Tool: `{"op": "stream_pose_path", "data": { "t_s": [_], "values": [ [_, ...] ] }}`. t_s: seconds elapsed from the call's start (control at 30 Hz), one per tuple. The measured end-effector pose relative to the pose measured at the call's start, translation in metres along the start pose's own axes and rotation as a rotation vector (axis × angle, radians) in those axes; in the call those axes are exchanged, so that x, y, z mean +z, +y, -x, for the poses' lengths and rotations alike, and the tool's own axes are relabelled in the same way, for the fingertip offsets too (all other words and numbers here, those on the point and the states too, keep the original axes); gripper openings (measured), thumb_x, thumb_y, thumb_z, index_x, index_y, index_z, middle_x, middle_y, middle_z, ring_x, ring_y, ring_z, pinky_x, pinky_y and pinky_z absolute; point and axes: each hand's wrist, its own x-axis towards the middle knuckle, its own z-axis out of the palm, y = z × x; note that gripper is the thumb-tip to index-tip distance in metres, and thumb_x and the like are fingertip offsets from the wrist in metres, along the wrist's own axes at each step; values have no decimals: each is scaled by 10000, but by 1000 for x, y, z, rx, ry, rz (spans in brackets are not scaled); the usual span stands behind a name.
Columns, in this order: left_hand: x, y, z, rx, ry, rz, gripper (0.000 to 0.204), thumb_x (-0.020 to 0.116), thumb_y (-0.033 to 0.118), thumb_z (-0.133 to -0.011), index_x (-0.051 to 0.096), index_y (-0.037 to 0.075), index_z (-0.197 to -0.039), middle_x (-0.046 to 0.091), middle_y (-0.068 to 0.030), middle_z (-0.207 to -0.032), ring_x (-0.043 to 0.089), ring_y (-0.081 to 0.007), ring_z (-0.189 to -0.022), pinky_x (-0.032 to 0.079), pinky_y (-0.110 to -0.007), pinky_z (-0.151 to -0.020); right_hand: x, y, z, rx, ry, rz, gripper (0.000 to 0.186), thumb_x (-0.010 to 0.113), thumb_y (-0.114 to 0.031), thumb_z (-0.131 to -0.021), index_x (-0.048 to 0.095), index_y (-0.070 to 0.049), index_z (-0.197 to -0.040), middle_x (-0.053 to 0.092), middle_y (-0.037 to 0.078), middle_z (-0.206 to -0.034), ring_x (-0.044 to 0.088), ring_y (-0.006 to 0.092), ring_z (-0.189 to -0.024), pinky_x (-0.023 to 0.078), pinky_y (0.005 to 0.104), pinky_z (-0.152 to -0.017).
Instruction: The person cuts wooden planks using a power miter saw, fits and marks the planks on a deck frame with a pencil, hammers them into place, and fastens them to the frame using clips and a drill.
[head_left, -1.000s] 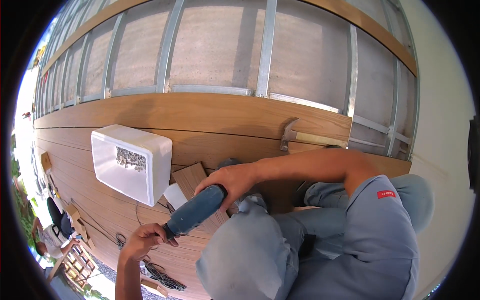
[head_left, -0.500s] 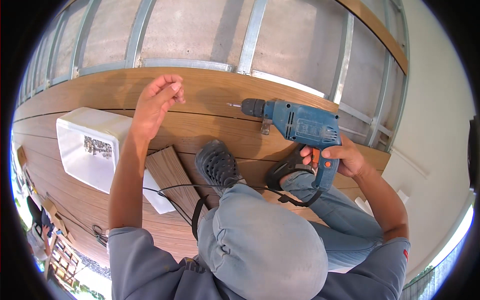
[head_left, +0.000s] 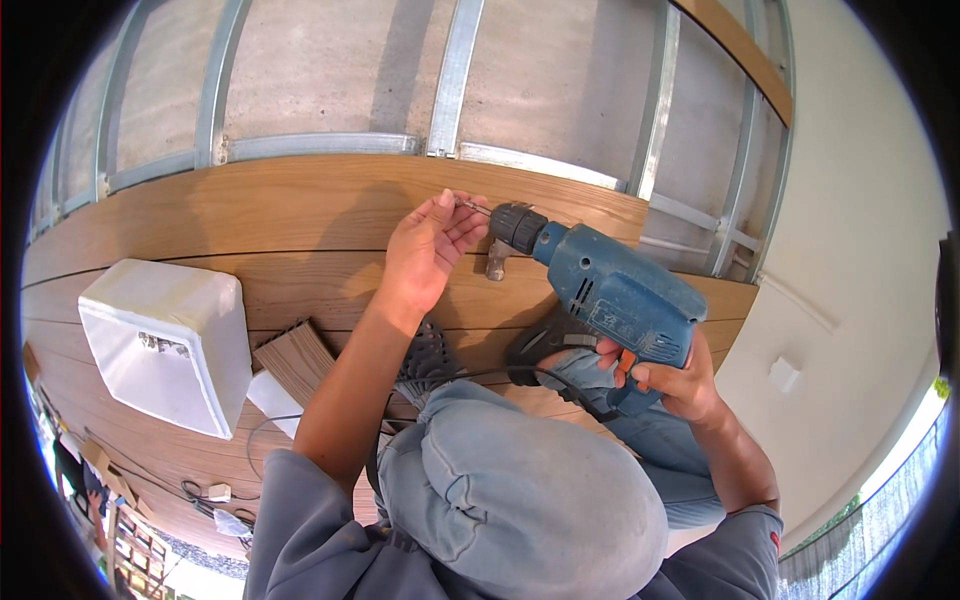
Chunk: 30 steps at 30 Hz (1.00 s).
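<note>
A blue corded drill (head_left: 628, 295) with a black chuck is in my right hand (head_left: 680, 385), which is wrapped round its handle with fingers by the orange trigger. Its thin bit (head_left: 480, 209) points left, above the edge boards. My left hand (head_left: 430, 240) pinches a small metal piece, which looks like a screw (head_left: 461, 202), at the bit's tip. The fingertips partly hide where the two meet. Below the chuck, a worn metal piece like a hammer head (head_left: 496, 262) rests on the wooden decking (head_left: 300, 205).
At left stands a white box (head_left: 165, 345) with small metal parts inside. A short brown board (head_left: 295, 358) lies beside it. Metal framing (head_left: 455, 80) spans the concrete beyond the boards. The drill's cord (head_left: 480, 373) crosses my legs. A pale wall (head_left: 850, 200) rises at right.
My left hand has moved right and down to the drill's bit, bringing its pinch to the tip. The drill has tilted, its rear end lower. The whole view has shifted slightly.
</note>
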Motion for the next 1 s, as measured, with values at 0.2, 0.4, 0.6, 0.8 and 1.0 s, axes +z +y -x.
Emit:
{"op": "stream_pose_path", "data": {
  "t_s": [0.2, 0.4, 0.6, 0.8, 1.0],
  "values": [
    [-2, 1, -1, -4, -31, 42, 257, 564, 281, -1062, 671, 47, -1073, 711, -48, -1016, 669, -149, -934, 558, -322, -876, 5, 2, -12, 22, 0, -15, 649, 784, -168, -844, 492, 48, -1382, 700, 202, -1156, 704, 229, -973, 550, 283, -712],
    [-4, 4, -5, -15, -26, -11, 232, 597, 266, -1046, 678, 49, -1043, 710, -53, -971, 669, -159, -913, 558, -326, -864, -1, -8, -21, 11, -25, 95, 643, 761, -107, -853, 468, 44, -1405, 686, 186, -1172, 696, 236, -1022, 558, 334, -858],
    [-13, -16, -22, -9, -2, 139, 237, 612, 261, -1036, 678, 37, -1076, 709, -64, -1007, 665, -171, -936, 551, -338, -886, 14, -43, -34, 78, 123, 372, 716, 757, -62, -840, 413, 30, -1461, 673, 162, -1185, 686, 223, -1084, 532, 372, -968],
    [-7, -26, -60, 72, 64, 390, 224, 582, 219, -1046, 657, 29, -1137, 689, -65, -1071, 634, -186, -1015, 524, -358, -951, 22, -68, -79, 20, 162, 642, 726, 782, -160, -829, 441, 31, -1441, 674, 155, -1186, 676, 199, -1035, 515, 346, -954],
    [-2, -13, -61, 90, 146, 310, 182, 550, 166, -1049, 634, 23, -1124, 660, -49, -1048, 605, -176, -961, 517, -347, -952, 27, -80, -113, 5, 137, 850, 798, 783, -224, -802, 426, 37, -1466, 656, 200, -1213, 632, 267, -1116, 467, 382, -1011]
  ]
}}
